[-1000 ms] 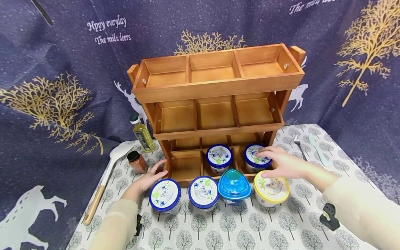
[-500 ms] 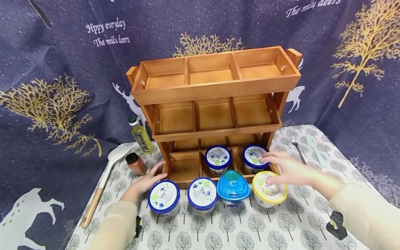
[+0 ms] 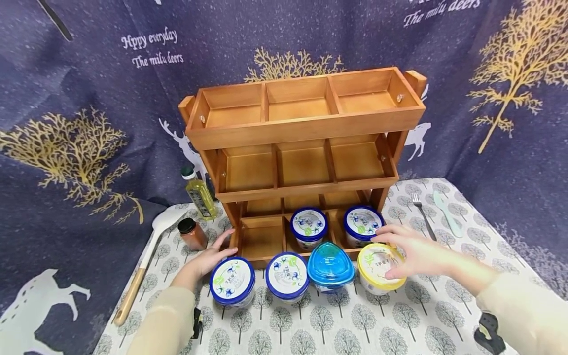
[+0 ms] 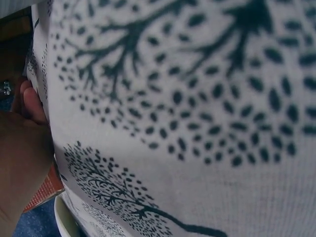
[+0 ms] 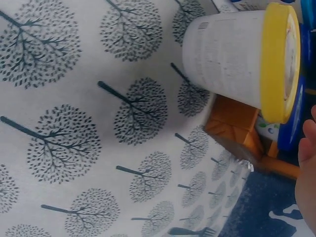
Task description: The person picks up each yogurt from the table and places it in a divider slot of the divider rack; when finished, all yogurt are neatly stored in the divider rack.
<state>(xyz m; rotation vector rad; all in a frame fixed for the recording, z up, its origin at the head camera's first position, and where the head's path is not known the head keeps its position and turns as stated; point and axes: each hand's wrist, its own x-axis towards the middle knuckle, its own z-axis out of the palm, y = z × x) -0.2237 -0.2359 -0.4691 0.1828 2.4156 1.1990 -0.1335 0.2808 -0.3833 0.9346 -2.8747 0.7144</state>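
Note:
My right hand (image 3: 419, 251) hovers over a yellow-lidded tub (image 3: 377, 264), fingers spread and holding nothing. Its fingertips are close to the blue-lidded tub (image 3: 363, 222) in the rack's bottom right compartment; whether they touch it I cannot tell. In the right wrist view the yellow-lidded tub (image 5: 232, 57) stands upright on the cloth. Another blue-lidded tub (image 3: 309, 226) fills the bottom middle compartment. My left hand (image 3: 208, 259) rests against the left side of the wooden rack (image 3: 306, 125), beside a front blue-lidded tub (image 3: 231, 281); its fingertips are partly hidden in the left wrist view.
A second front blue-lidded tub (image 3: 287, 276) and a blue triangular-lidded container (image 3: 330, 266) stand before the rack. At left are an oil bottle (image 3: 200, 197), a red jar (image 3: 193, 234) and a white spatula (image 3: 151, 251). A fork (image 3: 424, 217) and green knife (image 3: 446, 214) lie at right.
My right hand has drawn back to the right and slightly down, away from the top of the right-hand tub in the rack. My left hand stays at the rack's side.

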